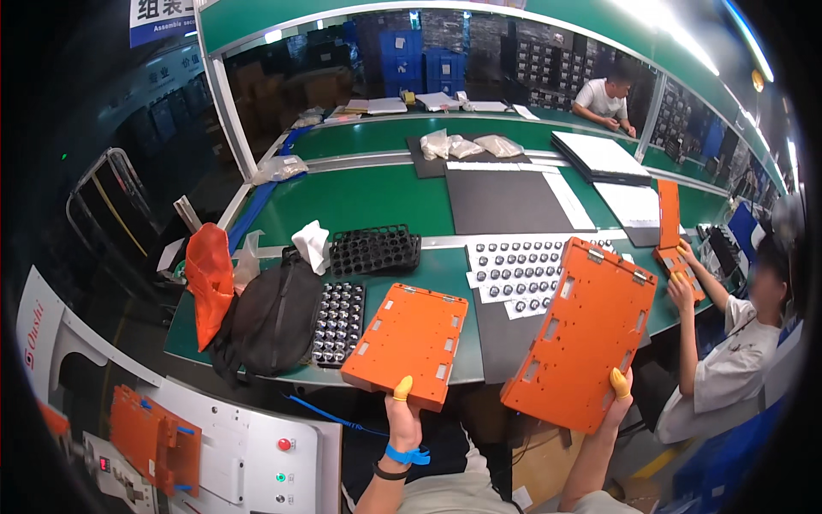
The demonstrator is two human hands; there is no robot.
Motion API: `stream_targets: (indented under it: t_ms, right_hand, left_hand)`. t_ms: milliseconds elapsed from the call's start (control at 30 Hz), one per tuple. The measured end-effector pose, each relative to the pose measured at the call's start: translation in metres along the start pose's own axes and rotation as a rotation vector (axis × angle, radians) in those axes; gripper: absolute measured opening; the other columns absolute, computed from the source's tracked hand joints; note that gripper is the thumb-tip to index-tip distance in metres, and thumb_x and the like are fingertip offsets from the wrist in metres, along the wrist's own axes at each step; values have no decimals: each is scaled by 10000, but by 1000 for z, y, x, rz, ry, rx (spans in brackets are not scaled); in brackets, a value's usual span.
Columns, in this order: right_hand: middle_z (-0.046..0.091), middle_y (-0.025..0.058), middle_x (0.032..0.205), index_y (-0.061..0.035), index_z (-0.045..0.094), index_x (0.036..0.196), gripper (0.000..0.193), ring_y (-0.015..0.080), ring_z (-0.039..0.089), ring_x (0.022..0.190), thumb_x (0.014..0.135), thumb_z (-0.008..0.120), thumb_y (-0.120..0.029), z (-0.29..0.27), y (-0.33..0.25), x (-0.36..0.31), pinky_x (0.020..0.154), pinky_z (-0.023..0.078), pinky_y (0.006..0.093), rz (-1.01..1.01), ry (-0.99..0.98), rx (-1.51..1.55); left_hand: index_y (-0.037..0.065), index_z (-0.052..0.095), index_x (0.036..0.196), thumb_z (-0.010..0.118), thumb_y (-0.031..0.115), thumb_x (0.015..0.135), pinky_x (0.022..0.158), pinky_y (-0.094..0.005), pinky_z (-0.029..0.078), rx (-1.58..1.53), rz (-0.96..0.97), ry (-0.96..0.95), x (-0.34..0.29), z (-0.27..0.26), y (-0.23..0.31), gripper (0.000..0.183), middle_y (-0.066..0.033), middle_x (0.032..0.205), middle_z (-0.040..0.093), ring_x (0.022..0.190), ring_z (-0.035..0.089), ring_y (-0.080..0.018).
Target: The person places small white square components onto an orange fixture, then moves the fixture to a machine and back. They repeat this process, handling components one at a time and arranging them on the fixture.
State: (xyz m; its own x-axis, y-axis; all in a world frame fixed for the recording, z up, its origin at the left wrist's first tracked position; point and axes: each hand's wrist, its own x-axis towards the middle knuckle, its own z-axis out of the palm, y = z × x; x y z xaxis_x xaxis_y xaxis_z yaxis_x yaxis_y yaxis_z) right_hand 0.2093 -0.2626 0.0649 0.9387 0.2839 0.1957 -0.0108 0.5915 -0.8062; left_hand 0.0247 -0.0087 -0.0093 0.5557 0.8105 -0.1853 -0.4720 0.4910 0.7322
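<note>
Each grip is clamped on the near edge of its own orange plate: left hand [404,420] holds the smaller plate [408,341], right hand [615,401] the larger plate [585,330], both tilting away over the green bench [360,201].

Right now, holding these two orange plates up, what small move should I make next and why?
Probably lower the smaller orange plate in your left hand onto the green table first. Both hands pinch only a bottom edge, the right hand bears the larger orange plate, and both plates hang tilted over the table's near edge.
</note>
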Motion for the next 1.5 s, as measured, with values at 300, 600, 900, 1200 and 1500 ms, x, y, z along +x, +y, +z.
stream_targets:
  t_ms: [300, 600, 900, 1200, 1500]
  right_hand:
    - [632, 157, 1113, 44, 485, 1277, 477, 245, 668, 974, 864, 618, -156, 8, 20, 9, 867, 560, 382, 52, -37, -9]
    - [629, 142, 1173, -6, 483, 1311, 436, 265, 661, 1048, 908, 578, -142, -6, 39, -9, 915, 560, 413, 173, -117, 111]
    - [640, 135, 1079, 27, 506, 1229, 405, 221, 676, 929, 878, 621, -140, 5, 27, -25, 813, 570, 352, 131, 16, 54]
    - [629, 143, 1143, 17, 473, 1294, 424, 252, 676, 981, 909, 588, -116, -14, 24, -34, 857, 577, 396, 130, -135, 41]
    - [658, 104, 1039, 44, 522, 1230, 453, 180, 675, 906, 864, 674, -176, -2, 32, -29, 801, 565, 317, 224, -214, -51]
  left_hand:
    - [-104, 534, 1304, 511, 348, 1053, 893, -356, 598, 236, -317, -177, 15, -11, -7, 518, -224, 1166, 682, 1022, 716, -311]
    - [-91, 520, 1294, 489, 352, 1063, 908, -354, 591, 58, -218, -168, 8, 2, -10, 500, -232, 1164, 678, 1019, 712, -337]
    - [-47, 382, 1268, 487, 63, 1033, 1068, -414, 516, -6, -149, -64, -7, 34, -24, 280, -181, 1254, 542, 1153, 628, -273]
    - [-18, 414, 1326, 360, -62, 973, 1108, -373, 446, -48, -168, -117, -22, 42, -14, 359, -125, 1291, 517, 1237, 540, -215]
    - [-89, 225, 1530, 463, 201, 1044, 1205, -471, 287, -155, -154, -141, -51, 36, 6, 614, -230, 1539, 384, 1451, 360, -334]
